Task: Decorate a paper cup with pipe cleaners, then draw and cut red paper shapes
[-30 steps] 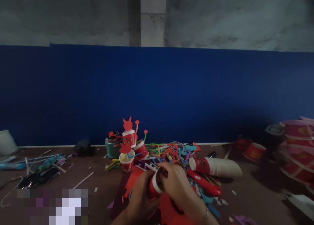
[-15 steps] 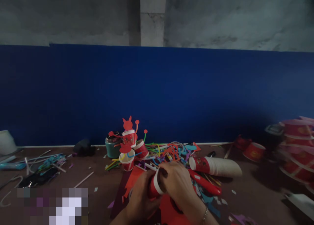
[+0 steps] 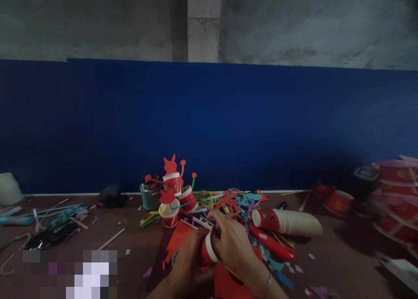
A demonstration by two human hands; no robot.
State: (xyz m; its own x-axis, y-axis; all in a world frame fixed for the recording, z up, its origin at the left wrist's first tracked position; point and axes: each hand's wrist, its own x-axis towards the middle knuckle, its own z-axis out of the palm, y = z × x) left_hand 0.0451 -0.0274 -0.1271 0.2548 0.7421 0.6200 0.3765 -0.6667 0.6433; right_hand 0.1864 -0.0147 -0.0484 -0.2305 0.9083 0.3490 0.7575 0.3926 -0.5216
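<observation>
At the near middle of the worktop (image 3: 346,257), the left hand (image 3: 187,262) clasps a red paper cup (image 3: 204,252), mouth rightward, apparently for access by the right hand (image 3: 233,243), whose grip is hidden.

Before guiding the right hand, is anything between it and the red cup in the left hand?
Nothing visible: the right hand is at the mouth of the red cup, which the left hand holds. The cup's inside is hidden.
</observation>
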